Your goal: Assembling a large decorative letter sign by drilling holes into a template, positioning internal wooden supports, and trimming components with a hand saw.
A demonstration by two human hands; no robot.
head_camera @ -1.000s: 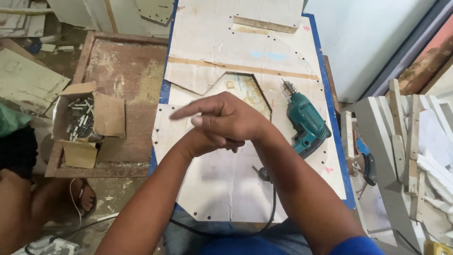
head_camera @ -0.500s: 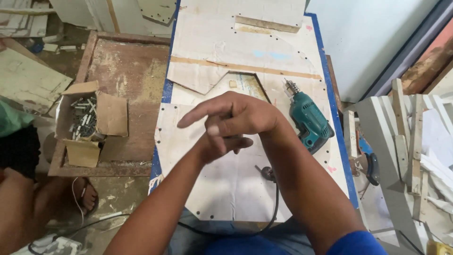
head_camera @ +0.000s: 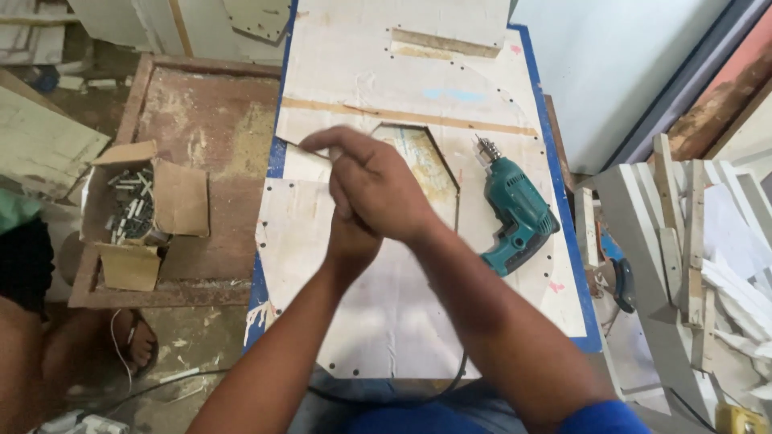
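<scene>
Hands shifted left | right hand (head_camera: 374, 189) hides left hand (head_camera: 352, 241)

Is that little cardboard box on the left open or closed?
Open. The cardboard box has its flaps folded outward, and a heap of small metal screws shows inside.

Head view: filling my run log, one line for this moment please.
right hand laid over left hand | above pale board | teal drill lying to the right
</scene>
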